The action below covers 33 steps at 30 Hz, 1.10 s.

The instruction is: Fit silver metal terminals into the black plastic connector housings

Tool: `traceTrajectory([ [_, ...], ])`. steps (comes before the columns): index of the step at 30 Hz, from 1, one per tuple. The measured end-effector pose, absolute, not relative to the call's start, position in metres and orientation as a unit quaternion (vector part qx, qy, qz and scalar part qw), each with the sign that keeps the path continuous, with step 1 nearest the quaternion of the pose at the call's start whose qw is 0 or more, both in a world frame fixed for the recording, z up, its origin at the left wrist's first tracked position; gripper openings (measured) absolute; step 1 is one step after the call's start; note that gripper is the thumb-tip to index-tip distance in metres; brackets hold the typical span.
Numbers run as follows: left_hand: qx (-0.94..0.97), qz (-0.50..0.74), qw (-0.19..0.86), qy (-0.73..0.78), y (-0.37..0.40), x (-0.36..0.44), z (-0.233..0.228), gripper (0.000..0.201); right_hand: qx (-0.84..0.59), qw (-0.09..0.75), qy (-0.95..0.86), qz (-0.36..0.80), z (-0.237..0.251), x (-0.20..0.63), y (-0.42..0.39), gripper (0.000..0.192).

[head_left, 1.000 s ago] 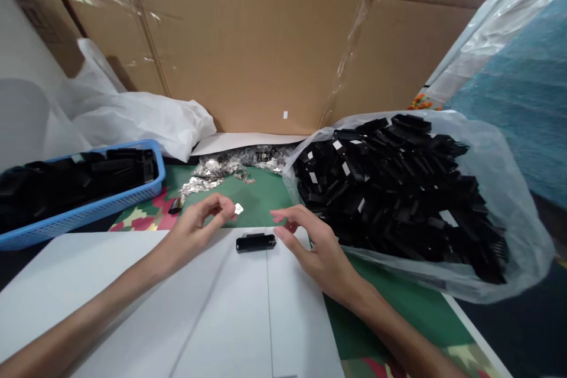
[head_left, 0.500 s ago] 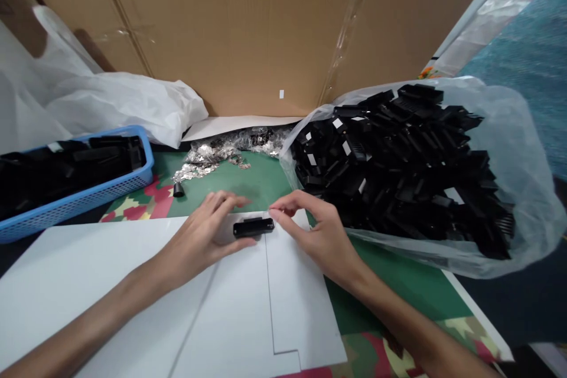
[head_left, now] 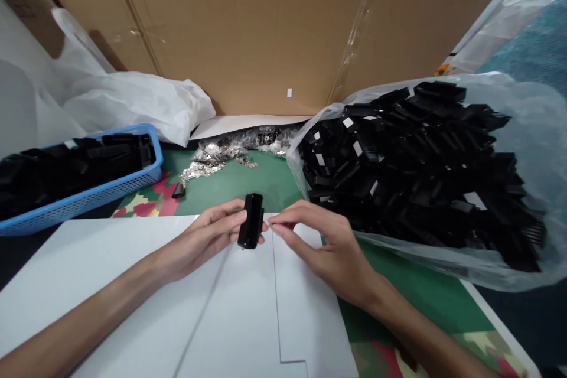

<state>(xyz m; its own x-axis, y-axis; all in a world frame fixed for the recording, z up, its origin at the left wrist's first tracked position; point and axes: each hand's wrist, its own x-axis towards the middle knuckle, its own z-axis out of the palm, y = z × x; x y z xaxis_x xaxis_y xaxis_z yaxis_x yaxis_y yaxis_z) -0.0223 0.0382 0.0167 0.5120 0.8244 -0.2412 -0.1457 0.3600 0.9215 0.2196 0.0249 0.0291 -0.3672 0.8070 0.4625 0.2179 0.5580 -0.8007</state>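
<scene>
My left hand (head_left: 219,233) grips a small black plastic housing (head_left: 251,221) between thumb and fingers. The housing is turned nearly upright, above the white board (head_left: 146,295). My right hand (head_left: 316,242) is closed in a pinch of thumb and forefinger, just right of the housing. A tiny piece seems to be at its fingertips, too small to name. Behind the hands, small flat metal pieces (head_left: 199,168) spill from a clear plastic bag (head_left: 254,140) onto the green mat (head_left: 230,189).
A blue basket (head_left: 84,199) of black parts stands at the left. At the right lies a big clear bag (head_left: 531,147) full of black plastic housings (head_left: 411,165). A small black cylinder (head_left: 178,191) sits behind the board. A cardboard wall (head_left: 248,29) closes off the back.
My left hand has taken hold of the black housing, lifted it off the board and turned it nearly upright. My right hand remains pinched beside it.
</scene>
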Motion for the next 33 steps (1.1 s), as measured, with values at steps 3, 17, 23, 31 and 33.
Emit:
traceTrajectory([
  [3,0.442,0.315,0.748,0.382,0.036,-0.021,0.016,0.035,-0.376,0.475,-0.738,0.298,0.033,0.222,0.026,0.014],
  [17,0.516,0.235,0.751,0.339,0.030,-0.013,0.010,0.030,-0.396,0.462,-0.765,0.208,0.025,0.223,0.025,0.010],
  [23,0.597,0.192,0.683,0.376,0.030,-0.011,0.018,0.032,-0.393,0.440,-0.771,0.240,0.024,0.220,0.023,0.012],
  [31,0.642,0.182,0.568,0.482,0.015,0.003,0.027,0.032,-0.414,0.452,-0.749,0.252,0.029,0.218,0.023,0.010],
  [33,0.643,0.191,0.563,0.482,0.014,0.004,0.024,0.031,-0.413,0.432,-0.757,0.265,0.027,0.217,0.023,0.012],
])
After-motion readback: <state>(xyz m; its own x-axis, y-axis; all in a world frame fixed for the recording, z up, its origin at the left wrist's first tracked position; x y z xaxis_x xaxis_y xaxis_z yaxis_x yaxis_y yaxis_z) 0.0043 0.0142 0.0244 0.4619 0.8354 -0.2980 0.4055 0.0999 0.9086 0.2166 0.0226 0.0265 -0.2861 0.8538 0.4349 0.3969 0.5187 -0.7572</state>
